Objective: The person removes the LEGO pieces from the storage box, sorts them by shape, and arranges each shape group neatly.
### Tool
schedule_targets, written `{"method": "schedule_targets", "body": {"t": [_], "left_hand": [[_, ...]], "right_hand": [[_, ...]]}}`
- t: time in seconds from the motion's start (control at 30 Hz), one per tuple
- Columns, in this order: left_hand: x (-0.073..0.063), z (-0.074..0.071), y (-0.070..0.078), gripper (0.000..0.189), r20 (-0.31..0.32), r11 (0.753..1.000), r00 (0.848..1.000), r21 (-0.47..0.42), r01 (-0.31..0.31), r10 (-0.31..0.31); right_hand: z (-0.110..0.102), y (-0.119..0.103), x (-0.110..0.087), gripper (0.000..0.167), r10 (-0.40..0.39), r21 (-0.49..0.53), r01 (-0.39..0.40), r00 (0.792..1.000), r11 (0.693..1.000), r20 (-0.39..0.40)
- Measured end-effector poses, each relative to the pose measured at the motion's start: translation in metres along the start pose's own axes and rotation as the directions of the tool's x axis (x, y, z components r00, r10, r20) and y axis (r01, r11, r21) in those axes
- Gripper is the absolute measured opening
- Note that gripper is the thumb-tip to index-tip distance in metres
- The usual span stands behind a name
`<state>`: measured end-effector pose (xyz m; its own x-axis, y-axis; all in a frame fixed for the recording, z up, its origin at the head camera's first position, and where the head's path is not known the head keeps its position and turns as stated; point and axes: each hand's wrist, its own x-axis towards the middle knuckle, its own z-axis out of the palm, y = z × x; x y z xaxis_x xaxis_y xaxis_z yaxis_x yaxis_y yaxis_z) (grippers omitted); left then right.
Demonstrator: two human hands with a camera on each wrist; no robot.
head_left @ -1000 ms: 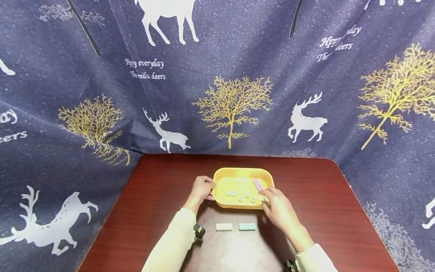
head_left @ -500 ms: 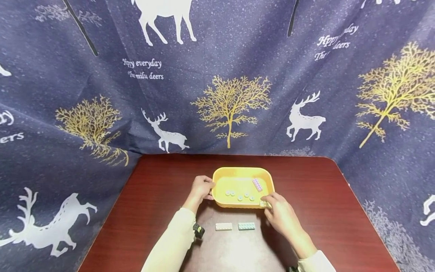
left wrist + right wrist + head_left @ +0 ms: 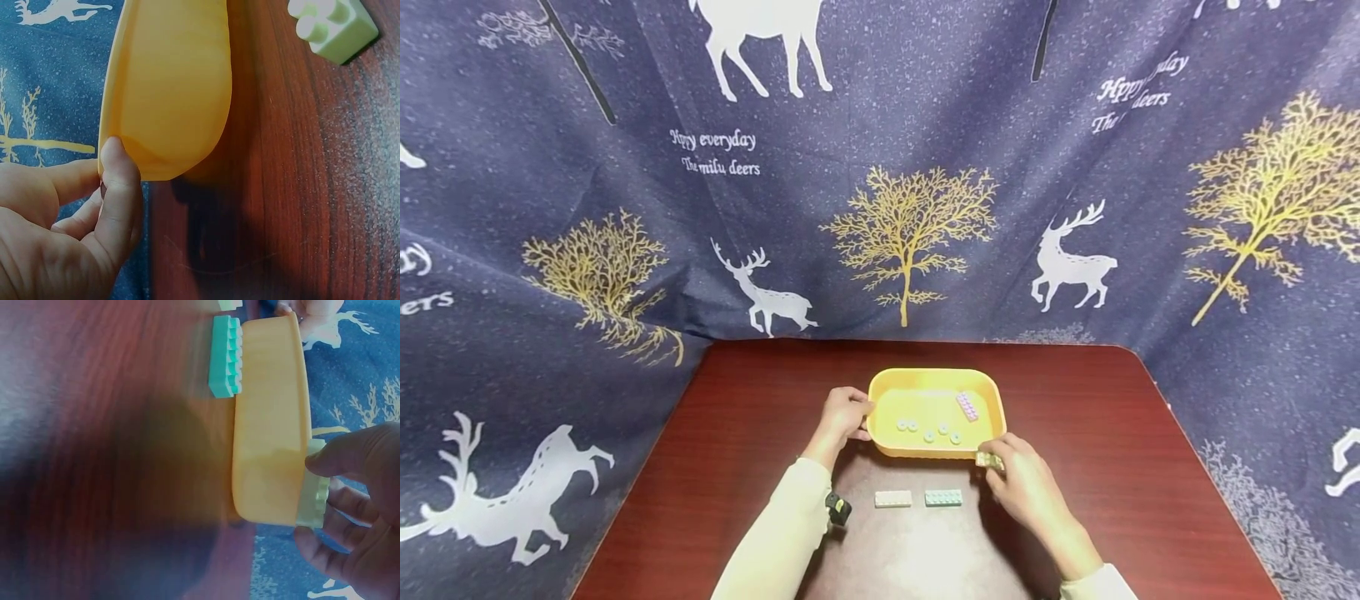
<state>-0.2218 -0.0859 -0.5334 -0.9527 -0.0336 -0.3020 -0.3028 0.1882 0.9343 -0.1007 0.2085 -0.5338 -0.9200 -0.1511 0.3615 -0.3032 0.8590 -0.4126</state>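
Note:
My left hand (image 3: 846, 413) grips the left rim of a yellow plastic bin (image 3: 917, 453), thumb on the outer wall in the left wrist view. My right hand (image 3: 1024, 477) pinches a pale yellow studded building block (image 3: 311, 497) just outside the bin's near right corner. In the right wrist view that block overlaps the rim, thumb on one side and fingers on the studded side. Inside the bin lie a pink-purple building block (image 3: 967, 407) and several small pale round pieces (image 3: 929, 437) with dark centres.
In front of the bin, a white building block (image 3: 892, 499) and a teal building block (image 3: 943, 498) lie side by side on the dark red wooden table (image 3: 760, 392). Behind the table hangs a blue curtain (image 3: 880, 108) printed with deer and trees.
My right hand has drawn the pale yellow block from inside the bin, over its near right corner, toward me. My left hand stays on the rim.

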Motion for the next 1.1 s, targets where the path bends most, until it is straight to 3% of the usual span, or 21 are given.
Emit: {"method": "schedule_targets", "body": {"t": [1.1], "left_hand": [[0.000,-0.001,-0.001,0.016,0.004,1.000,1.000,-0.022,0.000,0.001]], "right_hand": [[0.019,0.011,-0.022,0.032,0.070,0.014,-0.071,0.996,0.997,0.063]]}}
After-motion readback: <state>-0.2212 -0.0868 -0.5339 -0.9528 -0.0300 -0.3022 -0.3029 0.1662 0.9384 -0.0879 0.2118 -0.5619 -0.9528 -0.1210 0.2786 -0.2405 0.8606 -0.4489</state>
